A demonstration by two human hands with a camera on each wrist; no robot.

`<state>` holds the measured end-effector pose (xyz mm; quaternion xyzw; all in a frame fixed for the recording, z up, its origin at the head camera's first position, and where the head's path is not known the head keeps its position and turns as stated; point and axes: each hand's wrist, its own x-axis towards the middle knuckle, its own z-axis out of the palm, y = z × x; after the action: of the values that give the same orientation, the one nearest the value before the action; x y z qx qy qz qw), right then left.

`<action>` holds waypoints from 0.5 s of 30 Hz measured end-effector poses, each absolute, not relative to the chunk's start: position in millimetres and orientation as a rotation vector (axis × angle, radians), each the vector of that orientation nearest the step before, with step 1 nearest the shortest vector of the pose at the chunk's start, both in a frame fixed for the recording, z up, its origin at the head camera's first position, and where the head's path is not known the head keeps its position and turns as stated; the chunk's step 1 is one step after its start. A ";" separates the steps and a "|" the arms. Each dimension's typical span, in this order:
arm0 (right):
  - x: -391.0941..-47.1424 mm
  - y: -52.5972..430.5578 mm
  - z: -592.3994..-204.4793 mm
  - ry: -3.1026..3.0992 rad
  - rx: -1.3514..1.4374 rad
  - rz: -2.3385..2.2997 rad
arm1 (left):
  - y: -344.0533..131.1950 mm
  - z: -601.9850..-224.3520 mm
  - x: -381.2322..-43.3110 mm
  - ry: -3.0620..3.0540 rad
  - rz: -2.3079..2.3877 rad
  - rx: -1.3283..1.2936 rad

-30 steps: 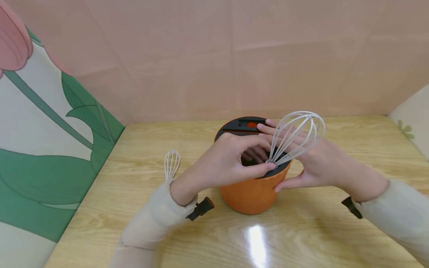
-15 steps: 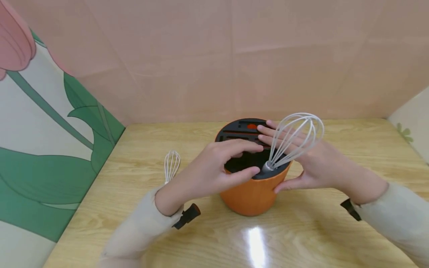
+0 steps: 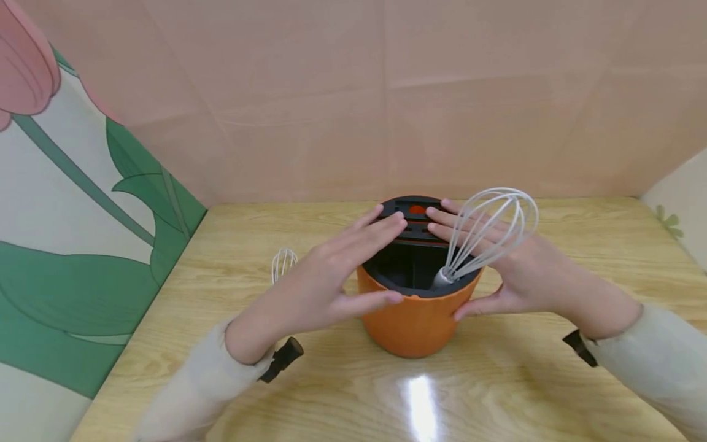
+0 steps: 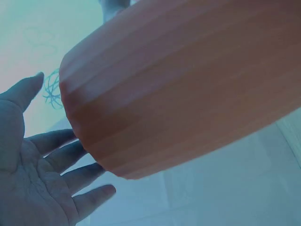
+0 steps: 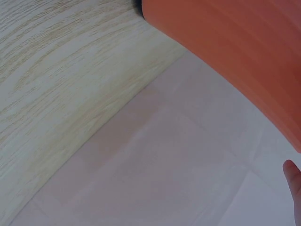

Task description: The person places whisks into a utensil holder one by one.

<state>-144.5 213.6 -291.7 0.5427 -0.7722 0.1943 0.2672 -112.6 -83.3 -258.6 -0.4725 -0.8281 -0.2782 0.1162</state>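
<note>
A person's left hand is hovering at the left rim of an orange utensil holder, its fingers stretching out straight and spread, gripping nothing; whether they are touching the rim is impossible to tell. The right hand is flanking the opposite side, thumb lying along the outer wall, straight fingers reaching over the edge of the slotted black top.

Between the hands, a large whisk is standing in the holder's front compartment, leaning right, its wire head rising past the rim in front of the right fingers. Left of the whisk, the compartment's dark opening is showing a divider.

The holder is standing upright on the wooden worktop, near the back edge, where a pink wall covering is rising. Bare wood is stretching ahead of it and to its right, leaving room. Left of the holder, well apart, a smaller whisk is lying partly hidden by the left wrist. Farther left, a flower-printed panel is bordering the worktop's side edge.
</note>
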 end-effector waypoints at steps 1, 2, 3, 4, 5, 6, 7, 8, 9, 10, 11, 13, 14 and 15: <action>-144.5 213.6 -292.0 -2.085 1.465 0.525 | -84.7 -258.6 -112.4 -2.437 -0.791 -1.383; -144.6 213.6 -292.1 -2.085 1.466 0.526 | -86.1 -258.7 -112.1 -2.454 -0.764 -1.377; -144.6 213.7 -292.4 -2.086 1.463 0.526 | -87.4 -258.9 -111.9 -2.477 -0.730 -1.368; -144.6 213.8 -292.7 -2.086 1.460 0.527 | -88.8 -258.6 -111.6 -2.498 -0.693 -1.359; -144.6 213.8 -292.8 -2.085 1.459 0.529 | -90.1 -258.3 -111.4 -2.524 -0.659 -1.348; -144.6 213.9 -292.9 -2.085 1.458 0.528 | -91.5 -258.1 -110.9 -2.554 -0.625 -1.335; -144.7 213.8 -292.9 -2.085 1.458 0.530 | -92.8 -257.8 -110.1 -2.586 -0.588 -1.317; -144.7 213.7 -293.0 -2.086 1.458 0.531 | -94.1 -257.5 -109.5 -2.617 -0.556 -1.299; -144.7 213.7 -293.0 -2.086 1.459 0.532 | -95.3 -257.4 -108.9 -2.643 -0.525 -1.282; -144.7 213.5 -293.0 -2.086 1.461 0.533 | -96.5 -257.4 -108.3 -2.660 -0.495 -1.266; -144.7 213.4 -293.1 -2.086 1.462 0.533 | -97.7 -257.6 -107.7 -2.682 -0.466 -1.245; -144.7 213.3 -293.1 -2.086 1.462 0.536 | -100.0 -258.1 -106.8 -2.710 -0.399 -1.203; -144.7 213.4 -293.0 -2.085 1.460 0.535 | -101.2 -258.3 -106.6 -2.721 -0.371 -1.184; -144.6 213.5 -293.0 -2.085 1.459 0.537 | -102.3 -258.6 -106.5 -2.729 -0.343 -1.165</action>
<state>-144.6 213.5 -293.0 0.5406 -0.7726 0.1989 0.2671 -106.5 -102.3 -258.6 -0.3888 -0.9109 -0.1144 0.0772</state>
